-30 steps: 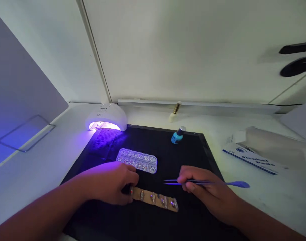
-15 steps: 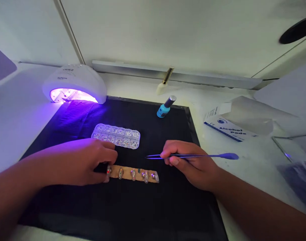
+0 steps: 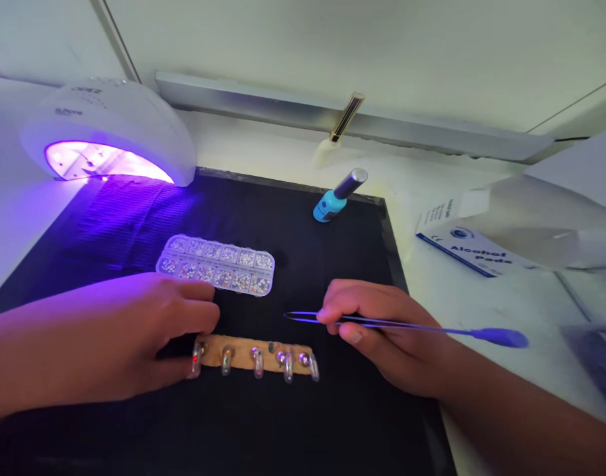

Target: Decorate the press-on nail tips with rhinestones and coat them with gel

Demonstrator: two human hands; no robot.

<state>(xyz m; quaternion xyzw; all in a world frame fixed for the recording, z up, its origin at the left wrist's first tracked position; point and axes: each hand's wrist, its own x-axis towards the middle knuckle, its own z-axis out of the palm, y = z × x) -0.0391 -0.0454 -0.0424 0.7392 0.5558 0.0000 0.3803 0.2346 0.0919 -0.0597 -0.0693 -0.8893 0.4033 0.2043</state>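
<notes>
A tan strip [image 3: 241, 352] bearing several decorated nail tips lies on the black mat [image 3: 223, 430]. My left hand [image 3: 169, 330] has its thumb at the strip's left end, by the tip with a red stone; its other fingers are curled, and it grips that end. Tweezers with a blue paddle-shaped end [image 3: 499, 337] are pinched in my right hand [image 3: 367, 320]. Their points are close together, above the mat and behind the strip, with nothing visible between them. Just beyond my left hand lies a clear case [image 3: 216, 264] of small stones in compartments.
A lit white lamp [image 3: 149, 132] stands at the back left. A blue bottle [image 3: 330, 205] is on the mat's back edge, with a pale gold-capped bottle [image 3: 327, 152] behind. An alcohol pads box [image 3: 472, 249] lies at the right.
The view has moved nearer and shifted. The tweezers have tilted, their paddle end now lower and their points a little nearer the strip's line. My left hand stays at the strip's left end.
</notes>
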